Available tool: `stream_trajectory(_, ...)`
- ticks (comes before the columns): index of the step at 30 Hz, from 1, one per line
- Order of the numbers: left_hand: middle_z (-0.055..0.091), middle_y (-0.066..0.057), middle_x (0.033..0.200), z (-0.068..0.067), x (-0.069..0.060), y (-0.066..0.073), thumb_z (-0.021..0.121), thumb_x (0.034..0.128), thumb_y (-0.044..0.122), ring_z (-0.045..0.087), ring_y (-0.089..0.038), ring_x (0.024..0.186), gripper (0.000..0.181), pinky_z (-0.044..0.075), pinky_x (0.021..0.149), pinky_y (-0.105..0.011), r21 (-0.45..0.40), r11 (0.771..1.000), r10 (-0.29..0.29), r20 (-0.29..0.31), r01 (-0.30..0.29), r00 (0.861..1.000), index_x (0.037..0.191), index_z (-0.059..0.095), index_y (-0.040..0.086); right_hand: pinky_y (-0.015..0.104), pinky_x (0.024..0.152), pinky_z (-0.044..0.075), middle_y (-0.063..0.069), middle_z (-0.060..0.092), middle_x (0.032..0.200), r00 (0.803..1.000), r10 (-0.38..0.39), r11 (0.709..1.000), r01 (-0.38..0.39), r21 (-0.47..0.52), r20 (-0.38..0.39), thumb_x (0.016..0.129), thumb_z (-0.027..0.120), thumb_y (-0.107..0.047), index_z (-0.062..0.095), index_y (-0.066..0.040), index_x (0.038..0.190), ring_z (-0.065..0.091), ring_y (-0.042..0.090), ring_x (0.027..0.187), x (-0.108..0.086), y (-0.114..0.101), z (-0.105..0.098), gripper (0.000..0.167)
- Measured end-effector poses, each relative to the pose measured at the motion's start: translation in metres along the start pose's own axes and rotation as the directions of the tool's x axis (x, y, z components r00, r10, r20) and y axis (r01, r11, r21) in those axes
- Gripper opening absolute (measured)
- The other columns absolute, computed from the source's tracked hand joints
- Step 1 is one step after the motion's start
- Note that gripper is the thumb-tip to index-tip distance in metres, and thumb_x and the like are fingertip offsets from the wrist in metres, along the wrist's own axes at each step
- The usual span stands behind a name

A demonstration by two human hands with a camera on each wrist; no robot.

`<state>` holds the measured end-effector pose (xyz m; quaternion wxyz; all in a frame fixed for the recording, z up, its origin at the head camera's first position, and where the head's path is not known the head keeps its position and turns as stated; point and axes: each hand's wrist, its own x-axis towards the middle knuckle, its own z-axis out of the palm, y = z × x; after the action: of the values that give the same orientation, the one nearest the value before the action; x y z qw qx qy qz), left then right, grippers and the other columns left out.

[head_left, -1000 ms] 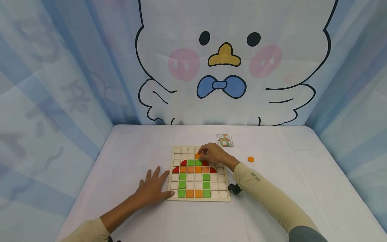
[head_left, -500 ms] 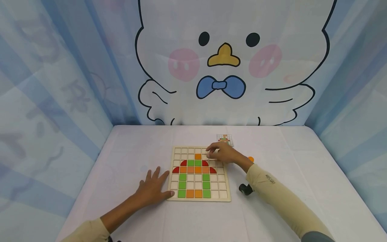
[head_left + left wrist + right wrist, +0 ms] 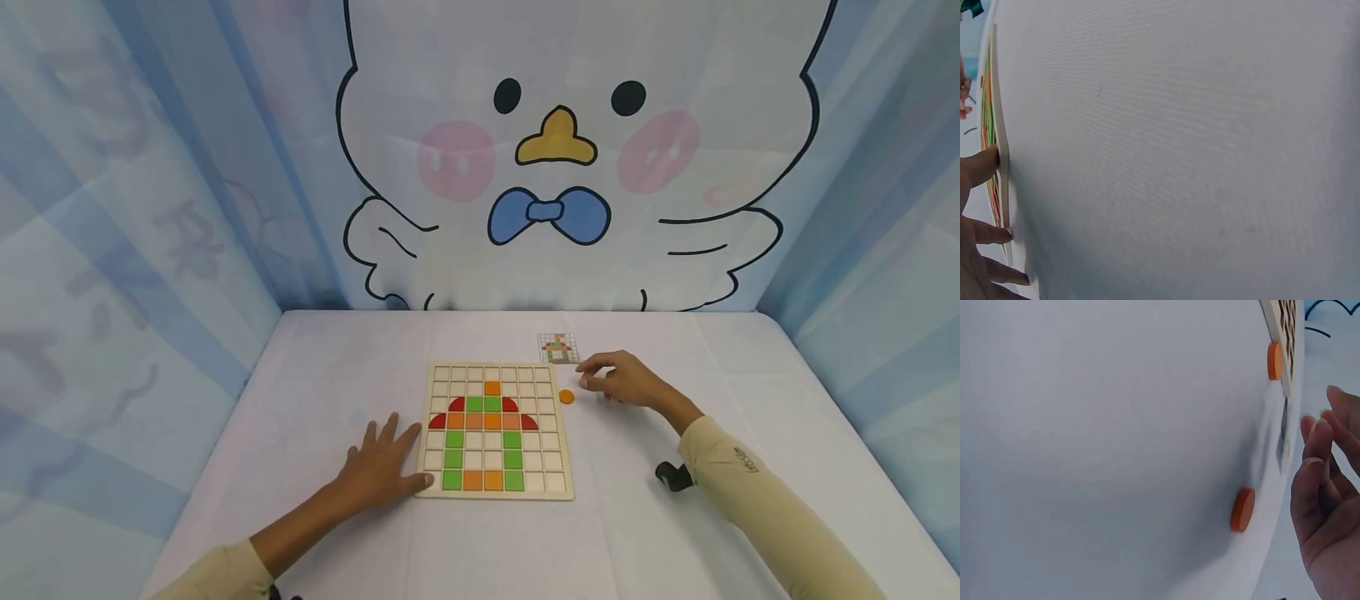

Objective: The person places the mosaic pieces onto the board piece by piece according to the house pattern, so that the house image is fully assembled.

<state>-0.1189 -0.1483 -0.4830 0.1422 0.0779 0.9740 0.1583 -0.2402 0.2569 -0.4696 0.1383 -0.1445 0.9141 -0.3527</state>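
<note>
My left hand [image 3: 378, 462] lies with fingers spread at the left side of a wooden grid board [image 3: 555, 492], its thumb on the board's front left corner. Coloured tiles sit in the grid: green squares [image 3: 453, 458], orange squares [image 3: 492, 388] and red quarter-rounds [image 3: 531, 422]. Right of the board, my right hand [image 3: 622, 379] hovers over the table with loosely bent fingers and nothing between them. One orange disc [image 3: 566, 397] lies just off the board's right edge. The right wrist view has a second orange disc [image 3: 1243, 510] on the table; in the head view it is hidden.
Behind the board's right part lies a small pattern card [image 3: 558, 347] with a coloured grid picture. A white cloth [image 3: 337, 367] covers the table. A printed curtain [image 3: 555, 275] stands along the back, with blue cloth at both sides.
My right hand has left the orange square at the board's top and moved right, off the board. The disc beside the board has come into view. My left hand stays put.
</note>
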Motion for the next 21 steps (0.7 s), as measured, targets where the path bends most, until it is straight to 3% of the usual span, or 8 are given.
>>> stream_trajectory(4,0.027,-0.026,0.157,0.000,0.000,0.000,0.075,0.0775,0.053,0.021,-0.059,0.141,0.086,0.028,0.096,-0.080,0.001,1.000,-0.004,0.004,0.004,1.000,0.148,0.043,0.015,0.029,0.060,0.049,0.013,0.066,0.110,0.998,0.063,0.997,-0.063,-0.039,-0.011,0.091,0.069,-0.024,0.068,-0.007,0.118,0.058,0.015,0.065,-0.012,0.014,-0.009,0.032)
stream_trajectory(7,0.027,-0.026,0.157,0.000,-0.001,0.001,0.075,0.0776,0.052,0.021,-0.059,0.141,0.086,0.028,0.096,-0.080,0.000,1.000,0.000,0.003,0.000,1.000,0.148,0.043,0.014,0.029,0.069,0.050,0.014,0.064,0.118,0.995,0.091,0.992,-0.093,-0.085,-0.032,0.089,0.071,-0.027,0.067,-0.008,0.119,0.060,0.018,0.078,-0.020,0.023,-0.014,0.035)
stream_trajectory(14,0.027,-0.026,0.157,-0.004,-0.002,0.002,0.076,0.0779,0.051,0.021,-0.059,0.141,0.085,0.028,0.096,-0.080,-0.002,1.000,0.003,0.008,-0.003,1.000,0.147,0.043,0.014,0.042,0.086,0.047,0.016,0.063,0.117,0.992,0.082,0.980,-0.097,-0.171,-0.092,0.085,0.075,-0.021,0.070,-0.008,0.115,0.056,0.030,0.105,-0.037,0.039,-0.018,0.033)
stream_trajectory(21,0.027,-0.025,0.157,-0.002,-0.001,0.001,0.075,0.0785,0.050,0.021,-0.059,0.141,0.085,0.028,0.097,-0.080,-0.004,1.000,-0.004,0.012,0.004,1.000,0.148,0.043,0.014,0.038,0.081,0.045,0.015,0.064,0.110,0.992,0.057,0.976,-0.079,-0.201,-0.115,0.086,0.075,-0.018,0.071,-0.004,0.114,0.057,0.030,0.102,-0.041,0.047,-0.017,0.032)
